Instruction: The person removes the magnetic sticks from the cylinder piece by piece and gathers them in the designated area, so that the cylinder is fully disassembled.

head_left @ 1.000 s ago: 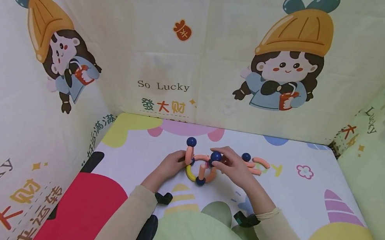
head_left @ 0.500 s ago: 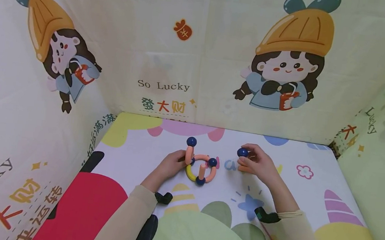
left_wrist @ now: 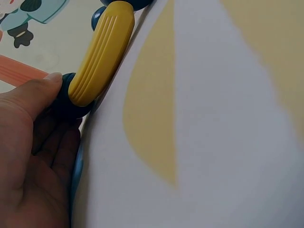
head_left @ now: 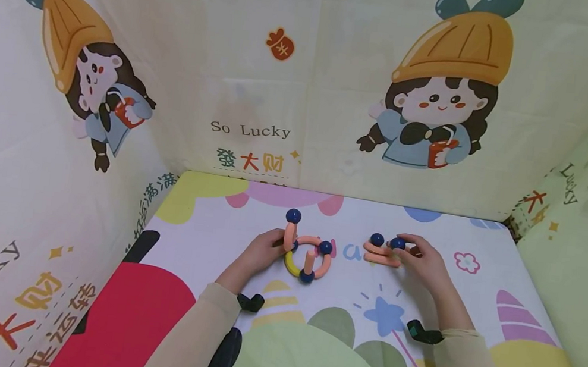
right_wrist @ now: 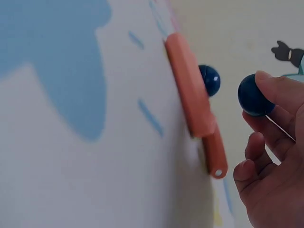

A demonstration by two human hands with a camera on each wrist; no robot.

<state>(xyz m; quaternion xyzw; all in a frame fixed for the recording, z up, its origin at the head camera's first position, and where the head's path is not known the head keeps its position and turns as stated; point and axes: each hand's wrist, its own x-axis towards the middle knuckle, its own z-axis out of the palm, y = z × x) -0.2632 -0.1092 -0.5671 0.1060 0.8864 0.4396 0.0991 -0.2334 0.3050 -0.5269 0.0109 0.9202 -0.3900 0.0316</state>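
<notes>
My left hand (head_left: 261, 258) holds the left side of a ring of magnetic building sticks and balls. In the left wrist view its thumb and fingers grip a dark blue ball (left_wrist: 71, 107), which joins a yellow curved stick (left_wrist: 103, 54). The rest of the ring is orange-pink curved sticks (head_left: 325, 266) with blue balls between. One orange-pink stick (head_left: 289, 237) stands up at the left with a blue ball (head_left: 293, 216) on top; another upright stick (head_left: 309, 262) rises at the front. My right hand (head_left: 427, 268) pinches a loose blue ball (right_wrist: 254, 96) between thumb and fingers.
Below and left of the right hand lie loose orange-pink sticks (right_wrist: 187, 88) and another blue ball (right_wrist: 211, 80). The table (head_left: 335, 298) wears a white cartoon-print cover. Printed cloth walls (head_left: 330, 91) rise at the back and both sides.
My right hand has left the ring's right side and moved right to the loose sticks, carrying a blue ball. A blue ball stays at the ring's right. My left hand keeps its place.
</notes>
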